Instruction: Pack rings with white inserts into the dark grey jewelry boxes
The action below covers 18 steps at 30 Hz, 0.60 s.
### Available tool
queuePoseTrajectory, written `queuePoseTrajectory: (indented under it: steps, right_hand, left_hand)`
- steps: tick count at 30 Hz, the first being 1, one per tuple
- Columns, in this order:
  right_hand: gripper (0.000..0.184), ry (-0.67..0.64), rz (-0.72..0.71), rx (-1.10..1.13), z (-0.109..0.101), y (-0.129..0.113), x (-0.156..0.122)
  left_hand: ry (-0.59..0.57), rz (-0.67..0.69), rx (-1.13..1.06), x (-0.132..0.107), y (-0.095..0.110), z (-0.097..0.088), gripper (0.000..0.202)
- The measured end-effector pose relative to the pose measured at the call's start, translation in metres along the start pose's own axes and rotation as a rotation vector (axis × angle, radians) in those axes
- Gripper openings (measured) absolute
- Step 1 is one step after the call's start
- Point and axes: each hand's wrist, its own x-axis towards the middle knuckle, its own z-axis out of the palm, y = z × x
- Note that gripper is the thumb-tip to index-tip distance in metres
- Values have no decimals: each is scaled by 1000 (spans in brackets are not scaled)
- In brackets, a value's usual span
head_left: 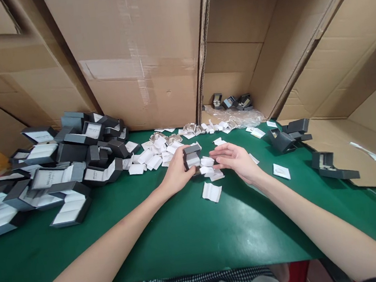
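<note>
My left hand (177,172) is closed round a small dark grey jewellery box (192,157), its lid raised and a pale lining showing. Just to the right of that box, my right hand (234,160) has its fingers stretched out with nothing in them. Between the two hands lie several small folded white cards (206,166). A single creased white card (211,192) rests on the green table a little nearer to me. Behind my left hand, a loose heap of white cards (154,159) spreads over the table.
At left, many open grey jewellery boxes (70,205) are piled up. Dark boxes (282,141) stand on the right, another (333,166) beside them on cardboard. A flat white packet (281,171) lies on the green table (193,241). Large cardboard boxes (137,60) wall the back.
</note>
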Motion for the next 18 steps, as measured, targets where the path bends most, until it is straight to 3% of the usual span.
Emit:
queuePoseTrajectory:
  steps: [4, 9, 18]
  right_hand:
    - [23, -51, -83, -175, 1, 1, 0]
    - [33, -162, -153, -296, 2, 5, -1]
    - [37, -162, -122, -336, 2, 12, 1]
  left_hand:
    - [0, 5, -7, 0, 0, 0, 47]
    - [35, 25, -16, 1, -6, 1, 47]
    - [40, 34, -40, 1, -5, 1, 48]
